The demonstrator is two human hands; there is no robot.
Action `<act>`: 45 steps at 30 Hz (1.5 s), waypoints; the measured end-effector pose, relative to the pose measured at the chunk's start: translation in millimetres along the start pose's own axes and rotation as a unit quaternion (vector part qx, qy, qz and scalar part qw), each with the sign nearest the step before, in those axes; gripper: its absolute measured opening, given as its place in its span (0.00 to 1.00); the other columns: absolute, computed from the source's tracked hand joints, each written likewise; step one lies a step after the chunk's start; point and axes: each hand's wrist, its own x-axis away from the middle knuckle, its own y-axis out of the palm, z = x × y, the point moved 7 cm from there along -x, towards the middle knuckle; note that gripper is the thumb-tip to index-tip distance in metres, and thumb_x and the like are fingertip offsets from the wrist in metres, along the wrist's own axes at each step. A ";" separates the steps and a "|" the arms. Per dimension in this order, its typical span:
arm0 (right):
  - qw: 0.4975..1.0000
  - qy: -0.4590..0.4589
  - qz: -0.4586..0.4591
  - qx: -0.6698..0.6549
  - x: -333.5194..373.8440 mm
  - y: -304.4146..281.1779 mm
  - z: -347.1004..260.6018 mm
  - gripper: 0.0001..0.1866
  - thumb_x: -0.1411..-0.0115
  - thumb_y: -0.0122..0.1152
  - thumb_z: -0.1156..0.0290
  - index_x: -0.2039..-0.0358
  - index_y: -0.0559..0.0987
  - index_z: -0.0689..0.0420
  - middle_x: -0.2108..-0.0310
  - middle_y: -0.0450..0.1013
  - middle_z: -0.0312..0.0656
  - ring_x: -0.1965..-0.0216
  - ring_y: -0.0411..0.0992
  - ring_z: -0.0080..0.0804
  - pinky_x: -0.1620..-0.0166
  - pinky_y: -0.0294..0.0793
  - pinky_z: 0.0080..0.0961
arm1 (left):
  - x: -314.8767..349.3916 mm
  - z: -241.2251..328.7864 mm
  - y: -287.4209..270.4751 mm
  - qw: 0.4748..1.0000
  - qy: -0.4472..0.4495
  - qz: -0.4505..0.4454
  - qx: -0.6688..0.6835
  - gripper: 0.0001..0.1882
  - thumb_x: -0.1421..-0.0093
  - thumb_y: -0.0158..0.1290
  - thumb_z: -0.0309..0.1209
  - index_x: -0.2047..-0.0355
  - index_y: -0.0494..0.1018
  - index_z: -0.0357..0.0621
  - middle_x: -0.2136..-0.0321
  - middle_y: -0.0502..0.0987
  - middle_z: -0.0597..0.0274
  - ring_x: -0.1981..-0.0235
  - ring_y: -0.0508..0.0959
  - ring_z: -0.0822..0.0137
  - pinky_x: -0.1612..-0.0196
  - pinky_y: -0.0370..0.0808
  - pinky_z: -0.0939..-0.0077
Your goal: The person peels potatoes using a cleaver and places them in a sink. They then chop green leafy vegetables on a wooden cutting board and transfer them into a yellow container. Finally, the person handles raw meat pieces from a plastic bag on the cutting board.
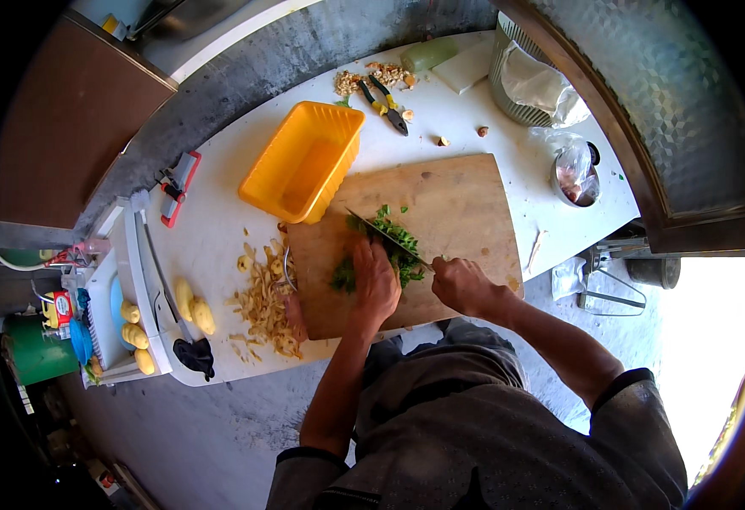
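A wooden cutting board [457,204] lies on the white table with chopped leafy green herbs [341,274] near its middle. My right hand [467,287] is closed round the handle of a knife, and the knife blade [391,239] slants up and left across the herbs. Close beside the blade, my left hand [376,279] presses down on the herbs, its fingers bent together over them. Leaves lie on both sides of the blade and around my left fingers. The undersides of both hands are hidden.
A yellow plastic basket [277,161] overlaps the board's far left corner. Left of the board are peelings [266,297] and whole peeled potatoes [202,316]. Pliers [387,106] lie behind by nut shells. A bowl with a plastic bag [578,178] and a ribbed bin [512,81] stand right.
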 end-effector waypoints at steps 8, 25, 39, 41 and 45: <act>0.997 0.062 0.032 -0.030 20.2 -6.7 7.2 0.07 0.39 0.55 0.71 0.66 0.75 0.63 0.74 0.76 0.64 0.69 0.77 0.66 0.63 0.77 0.55 | 19.0 27.0 -26.8 0.999 -0.014 0.044 0.002 0.39 0.43 0.62 0.28 0.35 0.59 0.25 0.43 0.61 0.36 0.43 0.64 0.38 0.35 0.62 0.50; 0.999 -0.017 0.022 0.021 65.9 -36.0 -25.3 0.03 0.40 0.55 0.77 0.69 0.74 0.63 0.77 0.76 0.59 0.73 0.78 0.61 0.68 0.78 0.51 | 29.6 27.2 -29.1 0.990 -0.021 0.120 0.067 0.34 0.52 0.64 0.19 0.44 0.65 0.33 0.49 0.67 0.34 0.47 0.68 0.34 0.43 0.68 0.47; 0.997 0.008 -0.059 0.040 9.3 3.1 -14.4 0.06 0.40 0.54 0.75 0.66 0.74 0.65 0.72 0.77 0.61 0.68 0.79 0.62 0.64 0.79 0.54 | 6.4 11.4 -31.1 0.989 -0.003 0.093 0.117 0.27 0.51 0.61 0.16 0.48 0.72 0.38 0.50 0.70 0.40 0.50 0.73 0.36 0.49 0.74 0.52; 0.997 0.005 -0.061 0.045 -0.6 10.7 -16.6 0.06 0.41 0.54 0.74 0.67 0.75 0.64 0.71 0.78 0.61 0.67 0.79 0.63 0.62 0.79 0.56 | 12.3 10.3 -30.5 0.989 -0.020 0.093 0.113 0.26 0.51 0.61 0.16 0.49 0.72 0.37 0.50 0.70 0.40 0.52 0.73 0.37 0.51 0.74 0.52; 0.999 0.047 -0.001 0.003 2.9 18.9 -10.8 0.06 0.43 0.55 0.73 0.68 0.75 0.63 0.73 0.77 0.63 0.68 0.78 0.67 0.62 0.79 0.56 | 33.2 12.7 -38.3 0.985 -0.014 0.116 0.128 0.23 0.46 0.62 0.20 0.48 0.74 0.35 0.49 0.70 0.40 0.50 0.72 0.39 0.48 0.73 0.55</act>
